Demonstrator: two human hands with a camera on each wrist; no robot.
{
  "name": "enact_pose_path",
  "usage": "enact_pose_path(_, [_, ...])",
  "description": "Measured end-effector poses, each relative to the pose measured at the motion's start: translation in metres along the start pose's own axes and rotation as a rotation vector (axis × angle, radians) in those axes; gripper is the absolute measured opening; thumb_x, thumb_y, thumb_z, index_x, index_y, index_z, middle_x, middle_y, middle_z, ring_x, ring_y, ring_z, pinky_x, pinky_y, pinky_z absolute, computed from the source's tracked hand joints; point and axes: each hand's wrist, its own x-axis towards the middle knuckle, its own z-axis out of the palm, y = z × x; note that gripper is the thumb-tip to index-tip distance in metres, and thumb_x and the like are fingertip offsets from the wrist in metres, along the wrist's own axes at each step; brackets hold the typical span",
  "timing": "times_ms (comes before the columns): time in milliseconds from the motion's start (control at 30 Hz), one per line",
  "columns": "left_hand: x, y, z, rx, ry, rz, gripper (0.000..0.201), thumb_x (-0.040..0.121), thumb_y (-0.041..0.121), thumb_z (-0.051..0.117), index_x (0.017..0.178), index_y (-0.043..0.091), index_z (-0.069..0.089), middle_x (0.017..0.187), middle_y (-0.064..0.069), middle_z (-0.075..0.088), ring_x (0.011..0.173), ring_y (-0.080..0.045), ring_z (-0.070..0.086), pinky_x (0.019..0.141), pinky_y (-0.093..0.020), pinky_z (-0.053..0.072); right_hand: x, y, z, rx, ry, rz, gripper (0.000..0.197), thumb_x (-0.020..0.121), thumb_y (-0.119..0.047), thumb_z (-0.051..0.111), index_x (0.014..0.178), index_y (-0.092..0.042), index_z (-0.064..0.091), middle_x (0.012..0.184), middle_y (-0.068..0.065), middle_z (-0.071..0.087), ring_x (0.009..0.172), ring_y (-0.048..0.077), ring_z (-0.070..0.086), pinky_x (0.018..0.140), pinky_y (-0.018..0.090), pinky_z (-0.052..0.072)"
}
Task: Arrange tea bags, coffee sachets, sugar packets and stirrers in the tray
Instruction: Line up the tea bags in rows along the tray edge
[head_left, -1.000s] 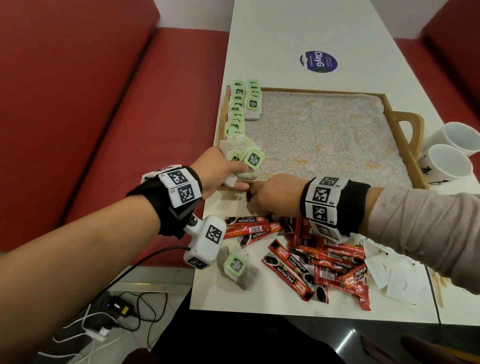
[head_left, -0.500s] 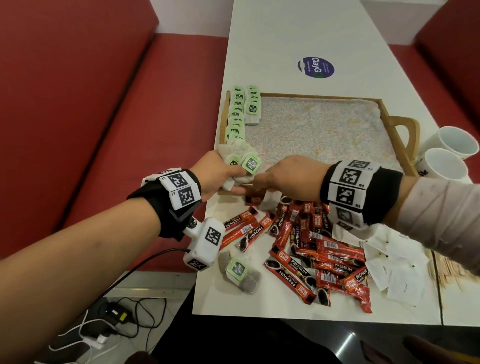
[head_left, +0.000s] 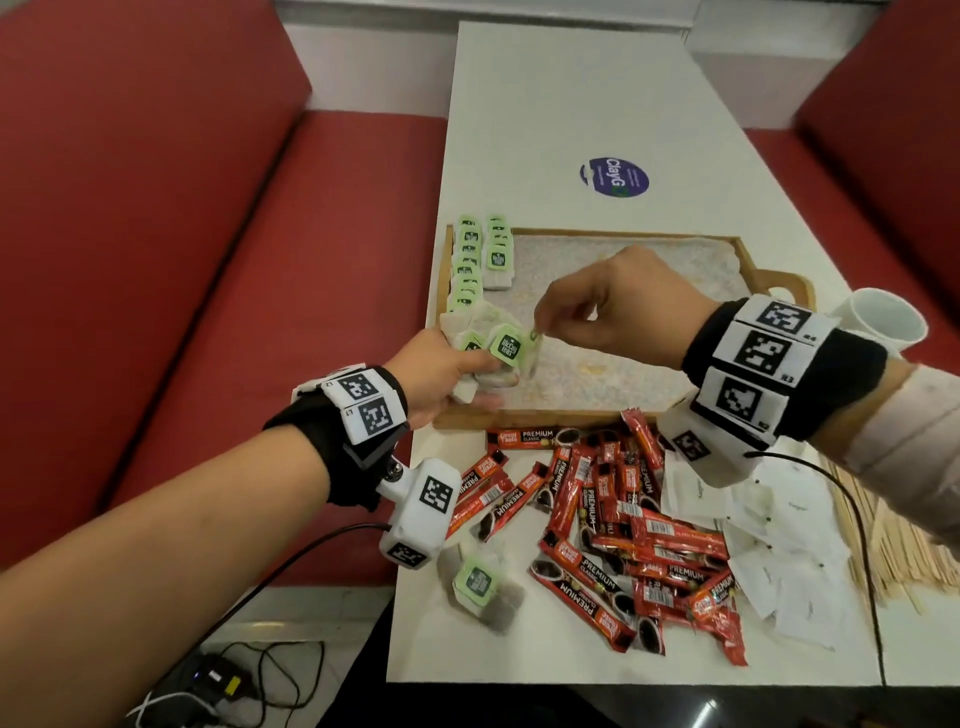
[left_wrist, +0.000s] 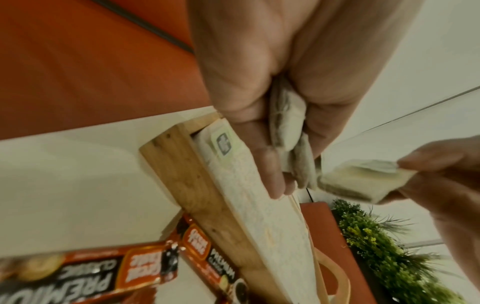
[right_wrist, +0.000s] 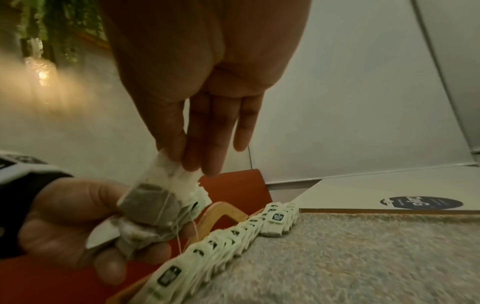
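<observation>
Over the near left corner of the tray (head_left: 550, 415), the left hand (head_left: 434, 371) clenches a bunch of tea bags (head_left: 480, 340) while the right hand's (head_left: 618, 306) fingers (right_wrist: 192, 148) pinch one tea bag (right_wrist: 166, 185) by its top edge, and it looks light, soft and easy to tear, so the paper edge or tag is the best hold.

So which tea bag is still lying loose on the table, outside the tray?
The green-tagged tea bag at the table's near left corner, below the left wrist camera. The others stand in rows inside the tray or are held in the left hand and right hand.
</observation>
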Motion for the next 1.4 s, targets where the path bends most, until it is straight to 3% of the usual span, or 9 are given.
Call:
enact_pose_path(67, [0.002, 0.007, 0.000, 0.018, -0.005, 0.027, 0.024, 0.086, -0.004, 0.059, 0.109, 0.005, 0.060, 0.099, -0.013, 0.070, 0.088, -0.024, 0.069, 0.075, -0.042, 0.056, 0.003, 0.001, -0.005, 0.083, -0.003, 0.081, 0.011, 0.081, -0.010, 0.067, 0.085, -0.019, 0.073, 0.078, -0.007, 0.073, 0.069, 0.004, 0.066, 0.068, 0.010, 0.049])
enact_pose_path(200, [0.011, 0.024, -0.007, 0.017, 0.014, 0.102, 0.021, 0.088, -0.005, 0.055, 0.105, 0.007, 0.061, 0.100, -0.014, 0.068, 0.085, -0.021, 0.069, 0.071, -0.035, 0.059, 0.014, 0.009, -0.006, 0.209, 0.025, 0.225, 0.004, 0.076, -0.016, 0.073, 0.081, -0.015, 0.072, 0.079, -0.009, 0.072, 0.073, 0.004, 0.068, 0.075, 0.025, 0.056])
enact_pose_path(367, [0.027, 0.054, -0.020, -0.028, 0.076, 0.159, 0.021, 0.089, -0.007, 0.053, 0.106, 0.005, 0.059, 0.094, -0.009, 0.069, 0.077, -0.016, 0.071, 0.063, -0.029, 0.060, 0.037, 0.036, 0.009, 0.185, 0.075, 0.330, 0.029, 0.078, -0.004, 0.069, 0.071, -0.028, 0.054, 0.072, -0.020, 0.060, 0.065, -0.003, 0.059, 0.057, 0.006, 0.040])
enact_pose_path(467, [0.041, 0.072, -0.027, -0.026, 0.116, 0.206, 0.019, 0.089, -0.007, 0.053, 0.104, 0.004, 0.060, 0.093, -0.008, 0.069, 0.078, -0.017, 0.070, 0.062, -0.028, 0.059, 0.054, 0.053, 0.021, 0.172, 0.078, 0.393, 0.025, 0.080, -0.004, 0.065, 0.086, -0.019, 0.046, 0.079, -0.007, 0.057, 0.068, 0.014, 0.057, 0.058, 0.019, 0.042])
enact_pose_path(800, [0.077, 0.093, -0.049, -0.008, 0.147, 0.231, 0.016, 0.088, -0.005, 0.054, 0.100, 0.005, 0.059, 0.095, -0.018, 0.064, 0.078, -0.016, 0.069, 0.064, -0.028, 0.059, 0.104, 0.087, 0.069, 0.382, -0.059, 0.581, 0.032, 0.079, 0.000, 0.066, 0.099, -0.016, 0.046, 0.085, 0.008, 0.056, 0.072, 0.025, 0.056, 0.071, 0.042, 0.052])
enact_pose_path(1067, [0.093, 0.088, -0.058, -0.066, 0.153, 0.200, 0.018, 0.087, -0.006, 0.056, 0.102, 0.005, 0.058, 0.094, -0.015, 0.067, 0.081, -0.020, 0.070, 0.071, -0.035, 0.059, 0.126, 0.100, 0.090, 0.386, -0.022, 0.680, 0.030, 0.079, 0.001, 0.064, 0.098, -0.015, 0.048, 0.075, -0.002, 0.050, 0.065, 0.019, 0.053, 0.062, 0.035, 0.050])
enact_pose_path(1233, [0.095, 0.088, -0.061, -0.071, 0.154, 0.205, 0.021, 0.088, -0.006, 0.055, 0.106, 0.004, 0.057, 0.097, -0.014, 0.067, 0.081, -0.019, 0.071, 0.070, -0.034, 0.060, 0.127, 0.103, 0.092, 0.301, -0.008, 0.669, 0.032, 0.078, -0.007, 0.069, 0.099, -0.015, 0.047, 0.076, -0.003, 0.052, 0.070, 0.017, 0.052, 0.062, 0.032, 0.045])
enact_pose_path(1333, [0.097, 0.087, -0.061, -0.077, 0.151, 0.195, 0.025, 0.088, -0.006, 0.054, 0.113, 0.000, 0.055, 0.096, -0.015, 0.067, 0.079, -0.018, 0.071, 0.069, -0.033, 0.060, 0.124, 0.099, 0.087, 0.147, 0.036, 0.547, 0.032, 0.075, -0.014, 0.072, 0.098, -0.017, 0.049, 0.089, 0.000, 0.050, 0.076, 0.018, 0.050, 0.064, 0.029, 0.038])
enact_pose_path(1400, [0.097, 0.086, -0.060, -0.077, 0.146, 0.191, 0.021, 0.089, -0.006, 0.054, 0.108, 0.002, 0.056, 0.095, -0.014, 0.068, 0.079, -0.018, 0.071, 0.069, -0.032, 0.060, 0.122, 0.096, 0.085, 0.073, -0.051, 0.444, 0.027, 0.073, -0.017, 0.074, 0.092, -0.022, 0.054, 0.095, 0.000, 0.049, 0.082, 0.019, 0.051, 0.068, 0.027, 0.037])
